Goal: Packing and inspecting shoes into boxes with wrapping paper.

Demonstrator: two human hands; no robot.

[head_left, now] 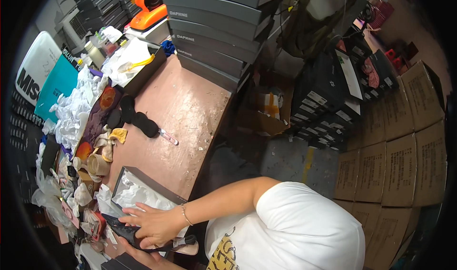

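Box (154, 184) with paper (131, 189) crowds my right hand (157, 225), fingers apart on perhaps a shoe (124, 230). I can't tell if my left hand (144, 257) grips.

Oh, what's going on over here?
A person in a white T-shirt is handling a dark item with both hands; I can't tell exactly what it is. The right hand lies over it, fingers spread, while the left hand is at its near, lower side, partly hidden. Just beyond them, an open box with crumpled white paper sits on the worktable.
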